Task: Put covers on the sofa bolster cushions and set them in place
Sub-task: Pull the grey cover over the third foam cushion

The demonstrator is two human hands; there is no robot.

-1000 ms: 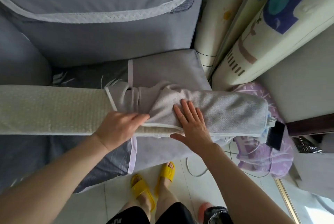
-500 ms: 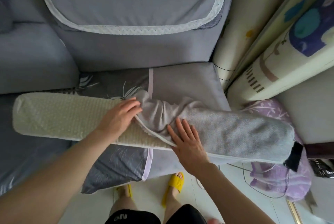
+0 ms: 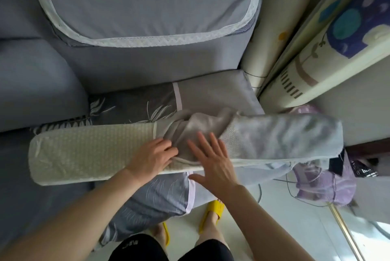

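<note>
While the bolster cushion (image 3: 90, 153) lies across mid-frame on the sofa seat (image 3: 211, 94), its grey cover (image 3: 274, 136) sheathes only the right half, bunched at centre. The left hand (image 3: 150, 158) curls its fingers into that bunched edge, seemingly pinching it, though motion blur leaves this unsure. The right hand (image 3: 213, 161) rests flat, fingers spread, holding nothing. Pulled unevenly, the folds could jam, or the overhanging right end could slip floorward.

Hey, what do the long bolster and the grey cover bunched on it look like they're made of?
The bolster looks like cream fabric with a nubby, waffle-like weave, matte; its filling is hidden. The grey cover seems a soft, thin woven cloth with a faint sheen, since it gathers in loose folds by the left hand and right hand.
</note>
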